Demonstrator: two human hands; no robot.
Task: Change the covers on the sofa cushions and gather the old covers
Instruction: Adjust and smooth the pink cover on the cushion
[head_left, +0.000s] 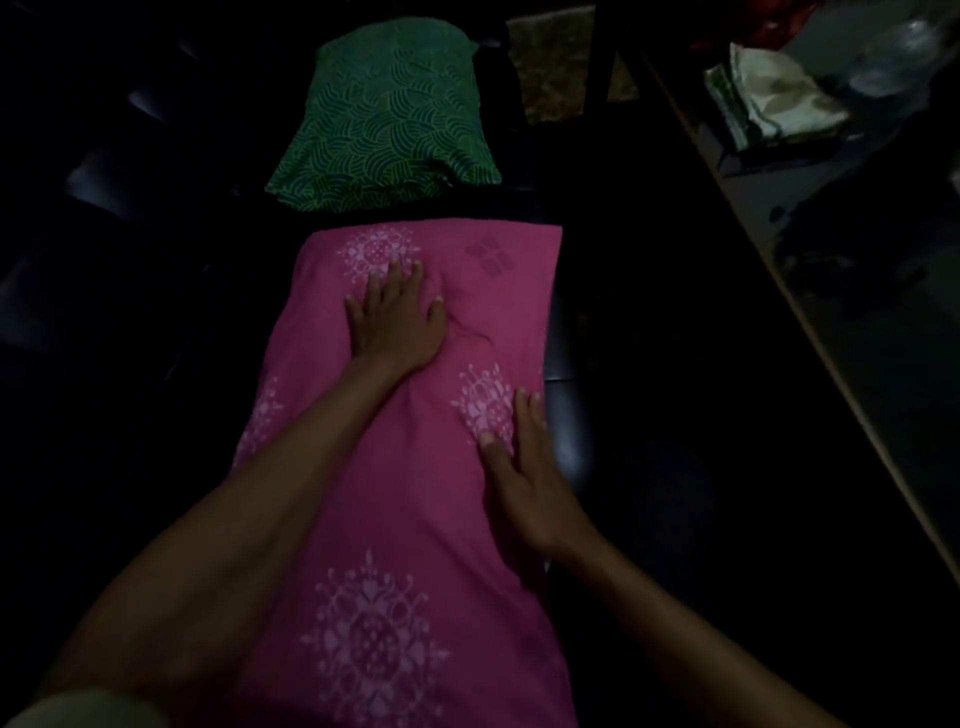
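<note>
Pressing down as you are, your biggest risk lies with the largest thing here, the long pink fabric-covered cushion with pale floral medallions (415, 467), which lies lengthwise on the dark glossy sofa seat (566, 415) and runs from your lap toward the far edge: your weight sits toward its right side, so I judge it could slide or tip off that edge onto the dark floor if you push harder. A crease in the pink cover beside your far hand suggests the fabric is loose, and smoothing it one-sidedly may bunch the cover rather than flatten it. Beyond it, apart from the pink cushion across a dark gap, lies the green cushion with a yellow wave-line pattern (384, 119); whether its cover is old or new you cannot tell from this view, so mixing the two up is a real hazard. On the table at the right sits a folded pale cloth bundle (774, 98), possibly covers, too dim to be sure. Your left hand (397, 317) lies flat with fingers spread on the pink cover, grasping nothing; your right hand (524, 467) rests flat near the right edge, fingers straight, also holding nothing. Counted: two cushions, one cloth bundle, two hands.
</note>
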